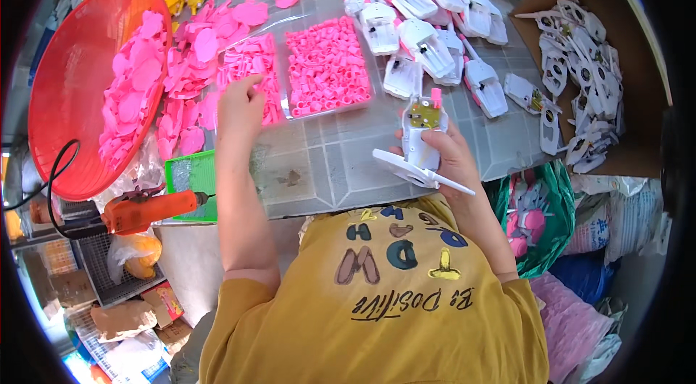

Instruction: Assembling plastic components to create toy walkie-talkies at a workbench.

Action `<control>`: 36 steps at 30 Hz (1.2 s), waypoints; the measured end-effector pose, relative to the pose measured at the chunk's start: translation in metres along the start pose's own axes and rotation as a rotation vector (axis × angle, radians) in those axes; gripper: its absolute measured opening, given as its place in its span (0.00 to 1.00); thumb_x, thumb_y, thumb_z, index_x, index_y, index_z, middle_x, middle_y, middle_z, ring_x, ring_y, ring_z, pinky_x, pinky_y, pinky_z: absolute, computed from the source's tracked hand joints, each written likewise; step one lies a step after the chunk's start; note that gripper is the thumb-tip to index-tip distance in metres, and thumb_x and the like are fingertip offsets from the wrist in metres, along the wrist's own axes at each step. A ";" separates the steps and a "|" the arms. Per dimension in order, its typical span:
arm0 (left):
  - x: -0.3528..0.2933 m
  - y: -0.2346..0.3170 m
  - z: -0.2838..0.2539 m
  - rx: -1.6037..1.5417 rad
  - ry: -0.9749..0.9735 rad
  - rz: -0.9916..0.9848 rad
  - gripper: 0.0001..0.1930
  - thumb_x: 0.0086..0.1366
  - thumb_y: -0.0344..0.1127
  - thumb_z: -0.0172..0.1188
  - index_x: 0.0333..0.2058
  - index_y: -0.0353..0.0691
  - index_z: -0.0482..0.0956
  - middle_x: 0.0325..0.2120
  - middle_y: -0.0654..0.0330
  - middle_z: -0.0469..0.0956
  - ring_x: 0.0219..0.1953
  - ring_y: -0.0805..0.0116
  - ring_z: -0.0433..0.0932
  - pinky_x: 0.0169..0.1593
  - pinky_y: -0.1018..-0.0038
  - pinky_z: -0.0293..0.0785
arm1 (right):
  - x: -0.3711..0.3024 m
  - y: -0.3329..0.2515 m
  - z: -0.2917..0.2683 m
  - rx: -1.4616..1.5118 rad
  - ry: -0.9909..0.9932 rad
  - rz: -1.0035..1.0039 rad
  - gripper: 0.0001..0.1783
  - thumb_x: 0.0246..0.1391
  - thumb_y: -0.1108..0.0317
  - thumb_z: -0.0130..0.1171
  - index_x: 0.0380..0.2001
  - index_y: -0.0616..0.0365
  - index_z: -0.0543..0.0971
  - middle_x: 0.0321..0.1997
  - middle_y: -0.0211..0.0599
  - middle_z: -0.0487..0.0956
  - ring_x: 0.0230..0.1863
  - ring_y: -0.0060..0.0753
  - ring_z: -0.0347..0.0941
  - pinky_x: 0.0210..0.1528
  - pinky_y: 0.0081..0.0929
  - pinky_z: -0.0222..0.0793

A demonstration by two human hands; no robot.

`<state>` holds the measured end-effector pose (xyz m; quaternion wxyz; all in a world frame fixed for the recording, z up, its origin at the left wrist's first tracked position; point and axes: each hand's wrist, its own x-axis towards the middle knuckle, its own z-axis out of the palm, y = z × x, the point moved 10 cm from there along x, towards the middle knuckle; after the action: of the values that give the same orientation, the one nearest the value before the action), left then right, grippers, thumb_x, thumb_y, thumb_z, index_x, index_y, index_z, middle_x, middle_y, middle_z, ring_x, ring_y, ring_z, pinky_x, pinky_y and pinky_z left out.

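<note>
My right hand (457, 148) grips an opened white toy casing (422, 141) near the table's front edge, thumb on its face. A yellowish circuit board (425, 114) shows inside it, and a small pink piece (436, 97) stands at its top. A white half-shell with a long thin prong (409, 168) hangs at its lower end, tilted. My left hand (241, 105) is at the left tray of small pink parts (255, 58), fingers curled in. Whether a part sits between those fingertips is hidden. Beside it is another tray of pink ring-like caps (328, 68).
Several white casings (428, 43) lie at the table's back; more fill a cardboard box (641, 87) at right. A red basket (54, 87) and loose pink pieces (206, 39) are at left. An orange electric screwdriver (148, 210) with a cable lies by a green tray (181, 172).
</note>
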<state>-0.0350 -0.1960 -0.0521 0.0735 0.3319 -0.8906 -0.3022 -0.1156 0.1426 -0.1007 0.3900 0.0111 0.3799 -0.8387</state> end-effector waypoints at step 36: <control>-0.083 0.115 0.109 -0.942 -0.290 0.090 0.06 0.59 0.29 0.72 0.33 0.34 0.84 0.27 0.66 0.81 0.27 0.80 0.75 0.33 0.82 0.71 | 0.001 0.010 0.010 0.036 -0.043 0.066 0.29 0.56 0.71 0.56 0.62 0.61 0.66 0.49 0.50 0.79 0.44 0.45 0.82 0.50 0.47 0.82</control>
<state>-0.0704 -0.0208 -0.0665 0.1037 0.1783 -0.6716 -0.7116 -0.1065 0.1317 -0.1002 0.4252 0.0128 0.3557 -0.8322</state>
